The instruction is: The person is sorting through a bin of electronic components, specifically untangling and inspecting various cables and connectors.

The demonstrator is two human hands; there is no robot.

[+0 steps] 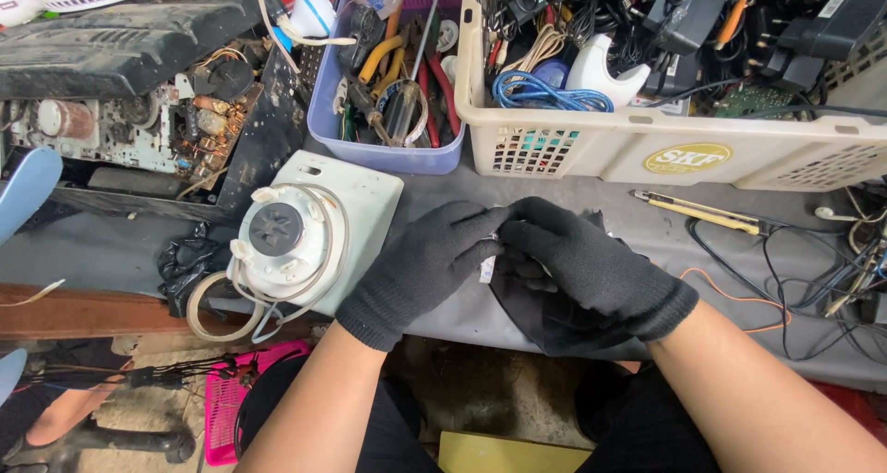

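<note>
Gloved left hand [420, 270] and right hand [591, 270], fingers pinching small white part [487, 268], blender base [296, 237] just left

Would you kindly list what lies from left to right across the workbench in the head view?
Open circuit chassis → white blender base → left hand → right hand → yellow utility knife.

Blender base [305, 228] lies left of both hands [517, 270], baskets [647, 145] behind.

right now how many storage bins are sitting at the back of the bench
2: a purple bin of hand tools behind the white appliance base, and a cream basket of cables to its right. Others may lie outside the view.
</note>
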